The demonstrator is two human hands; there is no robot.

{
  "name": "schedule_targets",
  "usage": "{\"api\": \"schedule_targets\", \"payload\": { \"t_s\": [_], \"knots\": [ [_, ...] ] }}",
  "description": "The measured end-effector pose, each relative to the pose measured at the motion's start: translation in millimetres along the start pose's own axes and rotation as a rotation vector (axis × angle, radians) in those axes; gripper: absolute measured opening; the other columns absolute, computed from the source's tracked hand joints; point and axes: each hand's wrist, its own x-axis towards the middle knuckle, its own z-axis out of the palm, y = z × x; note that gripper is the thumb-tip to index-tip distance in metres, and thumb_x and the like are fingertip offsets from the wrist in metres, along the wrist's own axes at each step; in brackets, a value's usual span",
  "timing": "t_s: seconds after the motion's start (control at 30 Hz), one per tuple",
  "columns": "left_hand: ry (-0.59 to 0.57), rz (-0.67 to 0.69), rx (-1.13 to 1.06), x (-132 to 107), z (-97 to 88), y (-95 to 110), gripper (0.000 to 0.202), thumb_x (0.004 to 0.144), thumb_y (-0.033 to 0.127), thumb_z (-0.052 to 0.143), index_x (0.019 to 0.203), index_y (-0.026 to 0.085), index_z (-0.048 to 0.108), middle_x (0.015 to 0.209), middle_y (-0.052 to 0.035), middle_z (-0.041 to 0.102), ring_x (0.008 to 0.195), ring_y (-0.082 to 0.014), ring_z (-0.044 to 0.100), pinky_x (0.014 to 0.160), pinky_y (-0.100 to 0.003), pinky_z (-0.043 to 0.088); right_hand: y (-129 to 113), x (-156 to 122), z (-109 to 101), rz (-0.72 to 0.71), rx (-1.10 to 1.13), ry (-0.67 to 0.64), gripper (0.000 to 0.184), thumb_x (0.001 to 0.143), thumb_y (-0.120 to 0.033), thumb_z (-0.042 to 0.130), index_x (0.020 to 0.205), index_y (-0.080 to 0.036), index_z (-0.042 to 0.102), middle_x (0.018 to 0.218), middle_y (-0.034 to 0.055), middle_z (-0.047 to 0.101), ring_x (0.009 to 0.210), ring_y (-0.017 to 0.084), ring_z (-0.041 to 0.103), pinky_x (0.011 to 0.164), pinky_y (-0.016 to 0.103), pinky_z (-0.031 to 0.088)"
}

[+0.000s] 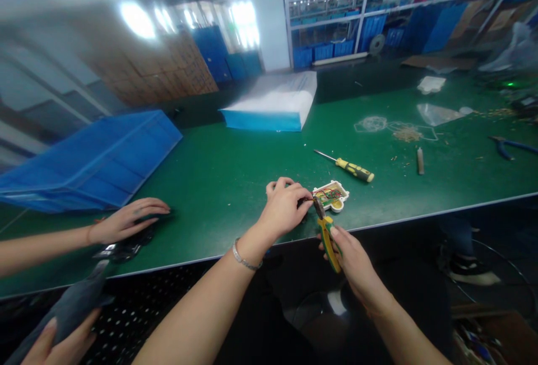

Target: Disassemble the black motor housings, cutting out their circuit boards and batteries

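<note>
While left hand (pixel 283 208) pinches hidden wires, right hand (pixel 348 250) grips cutters (pixel 325 230), jaws partly obscured, beside casing (pixel 332 195)

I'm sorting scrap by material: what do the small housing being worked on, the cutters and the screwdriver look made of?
The housing looks like glossy white moulded plastic, with a yellowish board and wires inside. The cutters in the right hand show dark metal jaws and yellow-green, probably rubbery grips. The screwdriver has a shiny metal shaft and yellow-black plastic handle.

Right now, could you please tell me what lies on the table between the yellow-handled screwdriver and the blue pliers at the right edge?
In the head view, a small upright cylinder stands between the screwdriver and pliers, with scattered scraps around it.
</note>
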Motion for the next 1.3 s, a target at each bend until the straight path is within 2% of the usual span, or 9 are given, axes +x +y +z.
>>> {"api": "schedule_targets", "payload": {
  "t_s": [0.13, 0.27, 0.43, 0.6, 0.7, 0.93, 1.3],
  "knots": [
    [-0.002, 0.004, -0.002, 0.7, -0.8, 0.9, 0.009, 0.086, 0.031, 0.059, 0.090, 0.030, 0.067, 0.098, 0.0011, 0.067, 0.108, -0.0254, 0.041, 0.093, -0.049, 0.024, 0.1, 3.6, -0.8, -0.022, -0.033, -0.030, 0.043, 0.085, -0.056, 0.053, 0.100, -0.016, 0.060, 0.090, 0.0066, 0.065, 0.071, 0.014, 0.057, 0.058, 0.024, 0.046],
    [-0.003, 0.005, -0.017, 1.6, -1.6, 1.5, 0.008, 0.085, 0.032, 0.060, 0.089, 0.029, 0.066, 0.097, 0.0011, 0.067, 0.108, -0.0253, 0.041, 0.093, -0.050, 0.024, 0.0, 6.8, -1.7, 0.003, -0.115, -0.071, 0.041, 0.083, -0.055, 0.057, 0.086, -0.014, 0.060, 0.073, 0.0027, 0.058, 0.061, 0.011, 0.051, 0.055, 0.023, 0.045],
    [0.010, -0.001, -0.040, 1.6, 1.0, 0.7, 0.009, 0.086, 0.030, 0.059, 0.092, 0.029, 0.065, 0.097, 0.0014, 0.067, 0.107, -0.0247, 0.041, 0.093, -0.049, 0.024, -0.1, 10.9, -3.7, 0.049, -0.126, -0.104, 0.047, 0.082, -0.057, 0.057, 0.101, -0.014, 0.057, 0.083, 0.0039, 0.058, 0.065, 0.014, 0.057, 0.057, 0.029, 0.052],
    [0.007, 0.007, -0.042, 2.4, 3.2, 1.0, 0.010, 0.087, 0.029, 0.057, 0.091, 0.029, 0.067, 0.096, 0.0004, 0.067, 0.107, -0.0251, 0.040, 0.093, -0.049, 0.023, 1.7, 13.6, -6.4, 0.055, -0.201, -0.129, 0.050, 0.084, -0.059, 0.052, 0.104, -0.014, 0.054, 0.085, 0.0071, 0.064, 0.071, 0.018, 0.064, 0.057, 0.028, 0.052],
    [0.002, 0.008, -0.045, 3.3, 3.8, 1.2, 0.009, 0.086, 0.028, 0.059, 0.089, 0.029, 0.068, 0.096, 0.0009, 0.067, 0.107, -0.0252, 0.040, 0.092, -0.049, 0.023, 3.5, 13.5, -8.2, 0.070, -0.229, -0.133, 0.049, 0.085, -0.060, 0.049, 0.106, -0.015, 0.052, 0.083, 0.0063, 0.064, 0.069, 0.018, 0.064, 0.057, 0.029, 0.052],
    [0.012, 0.029, -0.046, 4.2, 5.8, -0.1, 0.007, 0.085, 0.030, 0.061, 0.087, 0.030, 0.068, 0.094, 0.0028, 0.067, 0.107, -0.0250, 0.040, 0.092, -0.049, 0.022, 11.4, 10.4, -6.0, -0.088, -0.333, -0.053, 0.041, 0.087, -0.057, 0.048, 0.093, -0.017, 0.055, 0.073, 0.0007, 0.056, 0.058, 0.012, 0.053, 0.051, 0.024, 0.046],
    [-0.003, 0.034, -0.053, 4.2, 7.9, -3.7, 0.007, 0.083, 0.032, 0.064, 0.089, 0.032, 0.068, 0.097, 0.0019, 0.067, 0.108, -0.0250, 0.041, 0.093, -0.049, 0.021, 21.1, 9.4, -1.9, -0.176, -0.351, -0.002, 0.036, 0.088, -0.054, 0.048, 0.092, -0.018, 0.053, 0.068, -0.0009, 0.053, 0.054, 0.011, 0.049, 0.047, 0.023, 0.041]
  ]
}}
